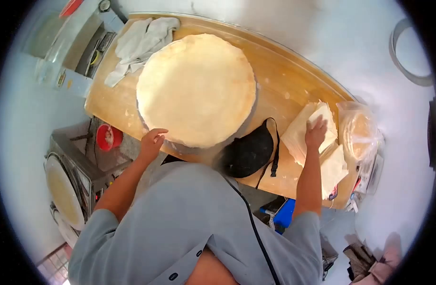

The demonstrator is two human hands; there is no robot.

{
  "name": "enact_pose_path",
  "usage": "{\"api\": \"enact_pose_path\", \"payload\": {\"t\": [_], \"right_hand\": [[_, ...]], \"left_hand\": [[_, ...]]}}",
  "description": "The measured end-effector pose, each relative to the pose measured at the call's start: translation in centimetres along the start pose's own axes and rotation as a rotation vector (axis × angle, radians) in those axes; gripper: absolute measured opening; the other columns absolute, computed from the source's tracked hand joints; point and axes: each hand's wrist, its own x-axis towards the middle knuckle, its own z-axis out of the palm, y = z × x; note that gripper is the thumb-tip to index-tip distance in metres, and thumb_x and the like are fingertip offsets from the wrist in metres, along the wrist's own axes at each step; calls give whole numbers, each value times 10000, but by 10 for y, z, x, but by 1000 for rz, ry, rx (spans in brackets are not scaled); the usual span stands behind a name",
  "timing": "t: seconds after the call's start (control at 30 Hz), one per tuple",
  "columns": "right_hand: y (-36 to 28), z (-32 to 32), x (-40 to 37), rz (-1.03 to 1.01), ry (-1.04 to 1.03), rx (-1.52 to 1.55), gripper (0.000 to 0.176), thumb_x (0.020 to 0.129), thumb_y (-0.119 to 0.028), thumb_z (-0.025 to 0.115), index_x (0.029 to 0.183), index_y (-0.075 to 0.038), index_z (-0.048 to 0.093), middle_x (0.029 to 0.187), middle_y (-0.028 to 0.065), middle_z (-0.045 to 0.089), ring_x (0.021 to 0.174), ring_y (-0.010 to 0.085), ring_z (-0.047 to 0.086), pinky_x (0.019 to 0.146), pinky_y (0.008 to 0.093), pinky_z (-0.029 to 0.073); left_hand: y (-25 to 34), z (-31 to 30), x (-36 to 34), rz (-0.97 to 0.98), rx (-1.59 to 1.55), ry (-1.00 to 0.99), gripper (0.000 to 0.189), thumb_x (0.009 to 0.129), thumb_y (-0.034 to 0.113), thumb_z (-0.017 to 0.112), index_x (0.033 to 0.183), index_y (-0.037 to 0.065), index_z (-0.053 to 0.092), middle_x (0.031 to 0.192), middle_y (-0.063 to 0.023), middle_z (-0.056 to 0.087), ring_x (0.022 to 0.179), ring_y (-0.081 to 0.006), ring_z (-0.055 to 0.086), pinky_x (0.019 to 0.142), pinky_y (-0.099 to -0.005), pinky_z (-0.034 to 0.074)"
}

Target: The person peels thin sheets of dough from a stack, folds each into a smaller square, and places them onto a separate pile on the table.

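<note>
A wide round stack of thin pale dough sheets (196, 88) lies on a wooden table (279, 80). My left hand (152, 142) rests at the near left rim of that stack, fingers curled against its edge. My right hand (316, 133) lies flat, fingers spread, on a pile of folded pale sheets (298, 135) at the table's right end. A black face mask (250, 152) sits on the table between my two arms.
A crumpled white cloth (142, 42) lies at the table's far left. A clear bag of round sheets (359, 130) and another folded piece (332, 171) sit at the right end. Below left are a red bowl (107, 137) and a round griddle (63, 192).
</note>
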Motion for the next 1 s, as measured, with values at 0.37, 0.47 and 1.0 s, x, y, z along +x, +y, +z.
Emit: {"api": "enact_pose_path", "payload": {"t": [0.37, 0.47, 1.0], "right_hand": [[-147, -9, 28, -286, -226, 452, 339, 869, -284, 648, 1114, -51, 673, 1059, 178, 682, 980, 345, 646, 851, 411, 502], [-218, 3, 23, -292, -316, 539, 276, 841, -238, 644, 1044, -59, 696, 943, 153, 707, 900, 333, 669, 798, 414, 520], [-276, 62, 51, -128, -282, 515, 297, 777, -137, 625, 1055, -56, 693, 896, 124, 720, 786, 273, 690, 726, 366, 538]], "left_hand": [[-38, -10, -14, -122, -195, -42, 225, 960, 109, 576, 1139, -4, 655, 1055, -75, 704, 953, -136, 633, 849, -287, 506], [-38, -11, -10, -117, -195, -35, 216, 950, 108, 579, 1116, 4, 669, 996, -71, 715, 883, -137, 646, 809, -282, 515], [-87, -41, -17, -201, -231, 14, 197, 948, 84, 591, 1110, 6, 672, 970, -90, 730, 845, -124, 655, 778, -267, 515]]}}
